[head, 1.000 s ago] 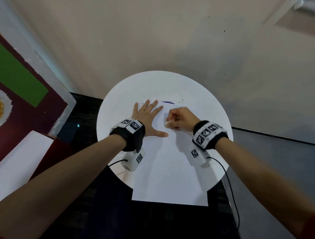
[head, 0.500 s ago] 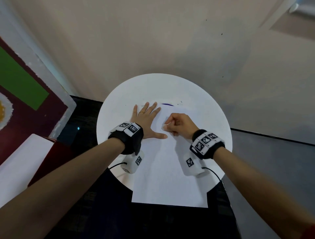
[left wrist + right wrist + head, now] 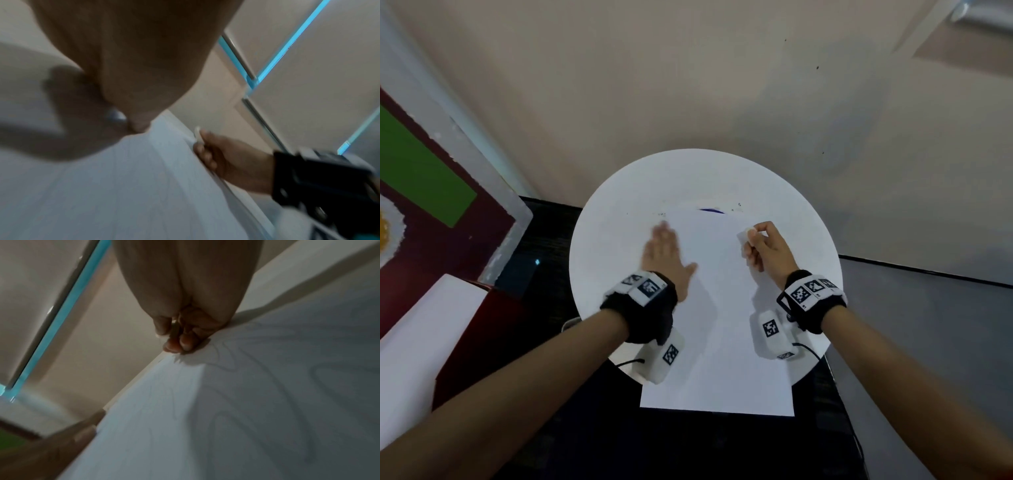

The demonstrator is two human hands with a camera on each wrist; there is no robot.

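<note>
A white sheet of paper [image 3: 719, 325] lies on a round white table [image 3: 619, 192], its near edge hanging over the table's front. My left hand [image 3: 662, 248] lies flat with straight fingers at the sheet's left edge, blurred by motion. My right hand [image 3: 756, 241] is near the sheet's far right corner and pinches a small white eraser [image 3: 744, 235] between thumb and fingers. The left wrist view shows the eraser [image 3: 197, 134] in that right hand [image 3: 226, 155]. In the right wrist view the curled fingers [image 3: 180, 340] touch the paper [image 3: 226, 418], which carries faint pencil lines.
A short blue mark [image 3: 710, 210] and dark crumbs [image 3: 661, 214] sit by the sheet's far edge. A red box with a white top [image 3: 431, 329] and a red-and-green panel [image 3: 424, 178] stand to the left. A beige wall rises behind the table.
My right hand has moved with the eraser from the middle of the sheet to its far right corner. My left hand has slid left and its fingers have drawn together.
</note>
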